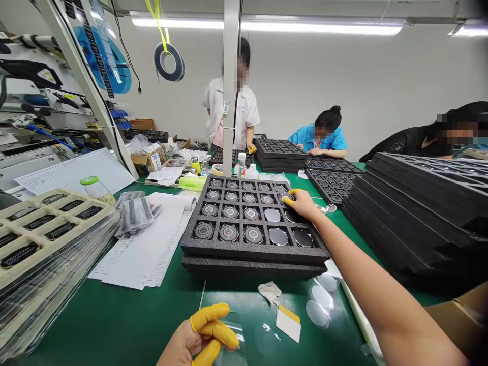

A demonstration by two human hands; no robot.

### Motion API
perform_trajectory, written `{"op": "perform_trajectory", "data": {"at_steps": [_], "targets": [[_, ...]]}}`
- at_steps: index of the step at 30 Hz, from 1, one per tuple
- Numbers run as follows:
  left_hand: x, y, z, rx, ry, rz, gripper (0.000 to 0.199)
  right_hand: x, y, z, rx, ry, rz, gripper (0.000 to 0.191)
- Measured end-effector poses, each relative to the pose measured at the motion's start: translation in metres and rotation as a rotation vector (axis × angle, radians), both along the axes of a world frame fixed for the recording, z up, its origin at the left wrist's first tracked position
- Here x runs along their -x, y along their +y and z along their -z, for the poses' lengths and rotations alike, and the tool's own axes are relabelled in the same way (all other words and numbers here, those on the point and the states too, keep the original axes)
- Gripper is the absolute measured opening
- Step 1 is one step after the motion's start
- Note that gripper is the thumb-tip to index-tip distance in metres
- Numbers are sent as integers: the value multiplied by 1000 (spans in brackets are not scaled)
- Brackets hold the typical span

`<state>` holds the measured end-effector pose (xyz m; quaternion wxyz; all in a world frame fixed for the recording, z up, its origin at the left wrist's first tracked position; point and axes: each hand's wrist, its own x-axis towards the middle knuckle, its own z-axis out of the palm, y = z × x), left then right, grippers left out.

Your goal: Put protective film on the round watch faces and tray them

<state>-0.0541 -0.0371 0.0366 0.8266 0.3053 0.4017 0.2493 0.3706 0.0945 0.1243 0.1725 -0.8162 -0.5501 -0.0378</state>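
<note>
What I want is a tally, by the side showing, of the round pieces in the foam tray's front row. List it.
Ringed pieces: 3
Plain pale grey piece: 1
Plain black piece: 1
Total: 5

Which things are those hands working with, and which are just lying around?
Likely for the work:
black foam tray, round piece at the right hand, clear film at the left hand

Likely just lying around:
green-lidded jar, loose papers, cardboard box

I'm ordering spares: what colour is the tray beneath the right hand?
The tray is black, clearest in the head view.
</note>
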Motion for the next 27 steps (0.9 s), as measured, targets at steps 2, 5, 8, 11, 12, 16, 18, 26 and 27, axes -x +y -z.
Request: {"op": "perform_trajectory", "data": {"at_steps": [2, 5, 8, 11, 12, 16, 18, 26, 27], "targets": [[-9, 1, -6, 1, -28, 61, 46, 6, -11, -10, -79, 16, -11, 25], [-17, -3, -14, -84, -52, 136, 52, 33, -43, -29, -214, 13, -27, 25], [-20, -10, -17, -257, -114, 190, 58, 87, -96, -34, -459, 88, -250, 21], [-26, -18, -18, -406, -209, 286, 74, 152, -150, -13, -540, 144, -876, 21], [-28, -19, -18, -417, -233, 323, 77, 170, -165, -2, -504, 145, -977, 20], [-35, -23, -20, -363, -198, 320, 65, 207, -199, 37, -435, 133, -1079, 20], [-35, -25, -20, -350, -136, 270, 68, 207, -205, 46, -397, 151, -1083, 28], [-44, -37, -19, -543, 1, 359, 59, 203, -210, 46, -325, 304, -1073, 36], [-46, -38, -19, -569, 12, 355, 56, 204, -211, 48, -301, 317, -1055, 37]]}}
